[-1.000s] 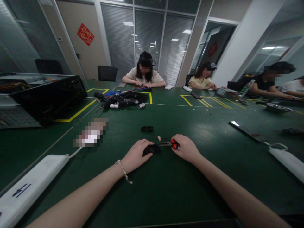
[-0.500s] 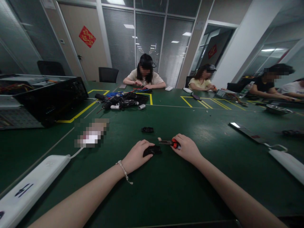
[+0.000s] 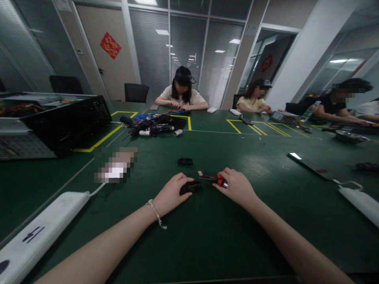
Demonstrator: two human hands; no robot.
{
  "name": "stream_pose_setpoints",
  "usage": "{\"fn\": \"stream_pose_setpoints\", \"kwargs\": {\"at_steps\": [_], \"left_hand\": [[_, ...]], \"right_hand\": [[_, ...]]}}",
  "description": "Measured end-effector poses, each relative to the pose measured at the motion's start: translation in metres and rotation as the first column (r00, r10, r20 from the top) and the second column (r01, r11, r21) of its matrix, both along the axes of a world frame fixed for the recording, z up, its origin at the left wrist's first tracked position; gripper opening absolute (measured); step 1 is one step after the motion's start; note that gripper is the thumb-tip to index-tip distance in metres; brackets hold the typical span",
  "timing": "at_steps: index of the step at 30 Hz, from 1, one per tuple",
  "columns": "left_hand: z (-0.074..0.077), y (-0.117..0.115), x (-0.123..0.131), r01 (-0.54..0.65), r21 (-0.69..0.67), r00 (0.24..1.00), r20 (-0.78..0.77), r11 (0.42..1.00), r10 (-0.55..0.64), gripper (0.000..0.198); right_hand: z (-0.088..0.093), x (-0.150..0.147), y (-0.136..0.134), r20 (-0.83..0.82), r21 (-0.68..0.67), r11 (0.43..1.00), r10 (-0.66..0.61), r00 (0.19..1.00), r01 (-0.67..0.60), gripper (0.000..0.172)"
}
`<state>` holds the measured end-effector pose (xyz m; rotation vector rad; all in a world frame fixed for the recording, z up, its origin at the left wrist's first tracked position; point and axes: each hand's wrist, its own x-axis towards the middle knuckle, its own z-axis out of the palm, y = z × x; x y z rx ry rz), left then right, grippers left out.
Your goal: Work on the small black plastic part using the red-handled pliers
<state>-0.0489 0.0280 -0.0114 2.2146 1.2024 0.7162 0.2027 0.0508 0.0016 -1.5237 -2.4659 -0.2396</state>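
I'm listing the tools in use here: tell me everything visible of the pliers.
The pliers have red-and-black handles that look plastic or rubber, and slim, dark, metallic-looking jaws. The right hand grips the handles, hiding part of them. The tool lies roughly level, jaws pointing toward the left hand, their tips near a small pale scrap and the black part that hand holds. Whether the tips touch either, or the green table beneath, is unclear.

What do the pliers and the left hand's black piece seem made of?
The pliers look like dark metal, by their greyish sheen; their handles, partly solid red, are perhaps plastic or rubber. The black piece is probably plastic, given its faint gloss.
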Motion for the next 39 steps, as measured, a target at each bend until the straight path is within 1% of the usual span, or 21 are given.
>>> {"fn": "stream_pose_setpoints", "kwargs": {"at_steps": [4, 6, 10, 16, 19, 21, 22, 23, 25, 27, 30, 34, 39], "left_hand": [[0.001, 0.000, 0.000, 0.004, -0.004, 1.000, -0.014, 1.000, -0.004, 0.037], [0.001, 0.000, 0.000, -0.001, -0.010, 1.000, -0.022, 1.000, 0.001, 0.037], [0.001, 0.000, 0.001, -0.005, -0.014, 0.999, -0.034, 1.000, 0.004, 0.037], [0.001, -0.001, 0.001, 0.001, 0.008, 0.999, -0.054, 1.000, -0.001, 0.037], [0.002, -0.001, 0.002, 0.011, 0.044, 0.997, -0.071, 0.999, -0.008, 0.038], [0.002, -0.002, 0.002, 0.011, 0.061, 0.996, -0.084, 0.998, -0.006, 0.038], [0.002, -0.002, 0.003, 0.009, 0.068, 0.996, -0.090, 0.998, -0.002, 0.038], [0.002, -0.002, 0.003, 0.007, 0.076, 0.996, -0.094, 0.997, 0.000, 0.038], [0.002, -0.003, 0.004, 0.006, 0.092, 0.995, -0.100, 0.996, 0.004, 0.038], [0.002, -0.002, 0.005, 0.008, 0.108, 0.994, -0.109, 0.994, 0.003, 0.037], [0.001, -0.002, 0.006, 0.013, 0.129, 0.993, -0.122, 0.992, 0.002, 0.038], [0.001, -0.003, 0.007, 0.010, 0.142, 0.992, -0.122, 0.990, 0.008, 0.038], [0.003, -0.004, 0.008, 0.013, 0.168, 0.991, -0.134, 0.986, 0.010, 0.038]], "right_hand": [[-0.010, 0.002, 0.004, -0.017, 0.021, 0.999, -0.043, 0.999, 0.043, 0.050], [-0.014, 0.002, 0.006, -0.009, 0.038, 0.997, -0.072, 0.997, 0.072, 0.052], [-0.017, 0.000, 0.006, 0.001, 0.031, 0.997, -0.075, 0.997, 0.075, 0.052], [-0.021, 0.000, 0.006, -0.034, 0.018, 0.995, -0.095, 0.995, 0.096, 0.050], [-0.016, -0.001, 0.005, -0.048, 0.061, 0.993, -0.093, 0.994, 0.096, 0.049], [-0.007, -0.005, 0.000, -0.083, 0.112, 0.992, -0.051, 0.995, 0.060, 0.050], [-0.002, -0.009, -0.004, -0.115, 0.110, 0.994, 0.001, 0.993, 0.011, 0.046], [0.003, -0.014, -0.008, -0.151, 0.079, 0.995, 0.068, 0.986, -0.057, 0.039], [0.011, -0.026, -0.016, -0.214, -0.021, 0.980, 0.190, 0.958, -0.199, 0.023], [0.014, -0.038, -0.023, -0.239, -0.062, 0.962, 0.245, 0.939, -0.267, 0.016], [0.011, -0.050, -0.026, -0.224, -0.099, 0.951, 0.264, 0.938, -0.292, 0.014], [0.007, -0.055, -0.025, -0.216, -0.128, 0.948, 0.260, 0.941, -0.291, 0.015], [0.010, -0.060, -0.024, -0.283, -0.169, 0.948, 0.215, 0.935, -0.269, 0.012]]}}
